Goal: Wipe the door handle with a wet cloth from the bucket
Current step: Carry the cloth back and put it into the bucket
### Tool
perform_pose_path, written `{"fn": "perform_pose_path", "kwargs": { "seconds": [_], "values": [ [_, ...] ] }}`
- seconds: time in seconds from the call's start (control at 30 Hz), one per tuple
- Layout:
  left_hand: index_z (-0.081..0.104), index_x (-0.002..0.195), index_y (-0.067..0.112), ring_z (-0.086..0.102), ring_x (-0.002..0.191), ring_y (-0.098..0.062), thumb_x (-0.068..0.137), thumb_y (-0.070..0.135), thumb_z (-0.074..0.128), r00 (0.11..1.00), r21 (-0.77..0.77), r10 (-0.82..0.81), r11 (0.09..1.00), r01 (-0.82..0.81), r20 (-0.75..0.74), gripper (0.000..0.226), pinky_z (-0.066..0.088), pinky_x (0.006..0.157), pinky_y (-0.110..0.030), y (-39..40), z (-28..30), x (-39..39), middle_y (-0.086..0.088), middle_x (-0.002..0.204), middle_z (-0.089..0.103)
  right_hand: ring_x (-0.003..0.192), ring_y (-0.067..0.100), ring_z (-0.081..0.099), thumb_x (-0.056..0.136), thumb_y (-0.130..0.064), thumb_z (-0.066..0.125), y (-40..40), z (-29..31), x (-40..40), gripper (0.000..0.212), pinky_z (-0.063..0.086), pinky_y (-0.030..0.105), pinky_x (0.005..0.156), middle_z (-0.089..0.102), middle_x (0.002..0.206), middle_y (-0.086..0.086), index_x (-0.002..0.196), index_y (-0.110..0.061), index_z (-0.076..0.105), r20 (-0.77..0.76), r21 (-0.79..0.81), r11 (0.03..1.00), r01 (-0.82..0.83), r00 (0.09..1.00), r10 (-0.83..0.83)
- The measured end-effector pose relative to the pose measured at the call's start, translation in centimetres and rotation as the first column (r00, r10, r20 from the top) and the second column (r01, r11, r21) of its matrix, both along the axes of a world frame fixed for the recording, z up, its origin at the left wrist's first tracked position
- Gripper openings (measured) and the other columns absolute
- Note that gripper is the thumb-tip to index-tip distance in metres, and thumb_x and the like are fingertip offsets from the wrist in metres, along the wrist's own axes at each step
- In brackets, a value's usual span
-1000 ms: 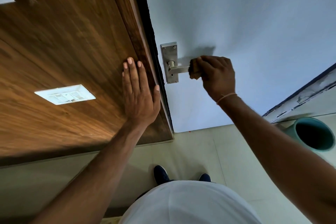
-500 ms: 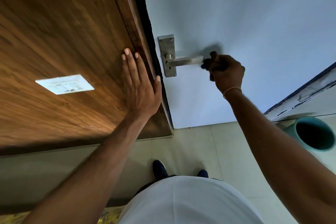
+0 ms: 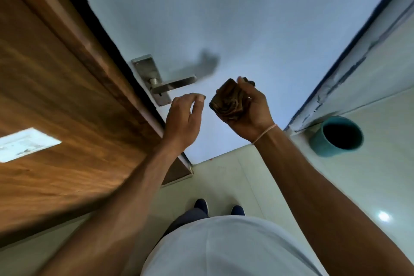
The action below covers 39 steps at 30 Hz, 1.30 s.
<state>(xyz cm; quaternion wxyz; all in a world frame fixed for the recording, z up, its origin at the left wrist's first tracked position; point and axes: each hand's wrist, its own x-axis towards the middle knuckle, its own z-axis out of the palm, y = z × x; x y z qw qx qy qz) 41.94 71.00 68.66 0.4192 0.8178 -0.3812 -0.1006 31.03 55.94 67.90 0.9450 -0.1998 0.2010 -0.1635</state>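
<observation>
The right hand [image 3: 248, 107] has its fingers closed around the bunched cloth [image 3: 228, 99], clear of the door handle [image 3: 173, 85], left hand [image 3: 183, 116] fingers loosely spread, so wiping looks finished or paused.

Soft, even light fills my head view, the pale door [image 3: 246, 18] reading bluish. A smeared dark shadow [image 3: 207, 63] falls on it just beyond the door handle [image 3: 173, 86]. A bright glare spot [image 3: 384, 216] sits on the glossy floor tiles [image 3: 369, 186]. Motion blur softens the wooden panel [image 3: 56, 96] and white switch plate [image 3: 24, 144]; straight edges bow toward the frame's borders.
</observation>
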Motion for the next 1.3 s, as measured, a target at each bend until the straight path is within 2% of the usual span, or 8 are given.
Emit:
{"fn": "perform_pose_path", "kwargs": {
  "seconds": [0.2,0.3,0.4,0.63,0.73,0.93,1.13,1.3],
  "values": [
    [0.073,0.112,0.013,0.071,0.110,-0.024,0.101,0.057,0.048,0.871,0.013,-0.045,0.998,0.058,-0.489,0.053,0.056,0.103,-0.048,-5.3,0.0,0.5,-0.007,0.110,0.077,0.121,0.041,0.060,0.096,-0.018,0.049,-0.9,-0.3,-1.6,0.027,0.039,0.062,0.119,0.062,0.119,0.019,0.120,-0.007,0.057,-0.002,0.027,0.986,0.162,0.987,-0.162],
    [0.075,0.111,0.010,0.077,0.108,-0.029,0.106,0.047,0.061,0.726,0.023,-0.100,0.987,0.157,-0.681,0.039,0.060,0.105,-0.050,-8.1,0.1,0.6,-0.012,0.111,0.080,0.128,0.044,0.063,0.093,-0.023,0.046,-1.7,-0.8,-3.1,0.054,0.043,0.059,0.117,0.060,0.141,0.025,0.140,0.003,0.053,-0.049,0.025,0.961,0.277,0.960,-0.276],
    [0.076,0.107,0.009,0.079,0.104,-0.027,0.102,0.041,0.071,0.636,0.009,-0.181,0.959,0.284,-0.750,0.033,0.061,0.105,-0.048,-10.7,0.1,0.1,-0.010,0.109,0.082,0.143,0.045,0.050,0.089,-0.022,0.047,-2.8,-1.2,-4.7,0.071,0.046,0.060,0.113,0.046,0.158,0.027,0.155,0.003,0.037,-0.134,0.007,0.923,0.384,0.915,-0.380],
    [0.075,0.086,0.016,0.076,0.100,-0.023,0.102,0.029,0.072,0.449,-0.039,-0.261,0.895,0.445,-0.854,0.020,0.061,0.101,-0.044,-17.6,-0.8,-4.8,-0.003,0.093,0.080,0.130,0.046,0.062,0.090,-0.019,0.047,-6.6,-2.7,-13.0,0.058,0.050,0.063,0.109,0.063,0.141,0.027,0.145,0.000,0.056,-0.305,-0.121,0.840,0.528,0.786,-0.538],
    [0.074,0.088,0.018,0.076,0.098,-0.022,0.103,0.029,0.071,0.399,-0.051,-0.290,0.857,0.513,-0.870,0.019,0.061,0.099,-0.042,-20.9,-1.4,-8.3,-0.003,0.094,0.080,0.126,0.041,0.066,0.089,-0.014,0.050,-8.8,-3.2,-17.8,0.055,0.059,0.051,0.098,0.066,0.139,0.025,0.142,-0.001,0.060,-0.353,-0.154,0.823,0.547,0.747,-0.563],
    [0.078,0.107,0.010,0.075,0.085,-0.004,0.103,0.028,0.072,0.619,-0.038,-0.542,0.769,0.638,-0.568,0.020,0.059,0.076,-0.014,-28.8,-1.9,-16.9,0.001,0.093,0.079,0.108,0.031,0.068,0.092,-0.011,0.043,-14.8,-4.3,-26.1,0.037,0.054,0.047,0.102,0.069,0.114,0.015,0.123,-0.013,0.065,-0.458,-0.207,0.798,0.566,0.665,-0.590],
    [0.080,0.111,0.012,0.075,0.093,-0.007,0.100,0.035,0.076,0.701,0.008,-0.653,0.730,0.683,-0.286,0.026,0.056,0.077,-0.008,-36.1,-2.7,-23.3,0.004,0.098,0.080,0.116,0.025,0.072,0.093,-0.056,0.063,-20.4,-3.6,-30.7,0.056,0.057,0.040,0.093,0.077,0.123,0.005,0.134,-0.018,0.066,-0.557,-0.223,0.844,0.488,0.647,-0.521],
    [0.081,0.107,0.016,0.076,0.095,-0.010,0.098,0.036,0.079,0.686,0.020,-0.661,0.716,0.698,-0.304,0.022,0.060,0.081,-0.015,-41.5,-3.9,-26.3,0.005,0.096,0.081,0.119,0.031,0.069,0.104,-0.026,0.059,-25.6,-4.9,-33.0,0.036,0.057,0.045,0.103,0.073,0.127,0.011,0.138,-0.016,0.057,-0.614,-0.202,0.800,0.565,0.563,-0.553]
  ]
}}
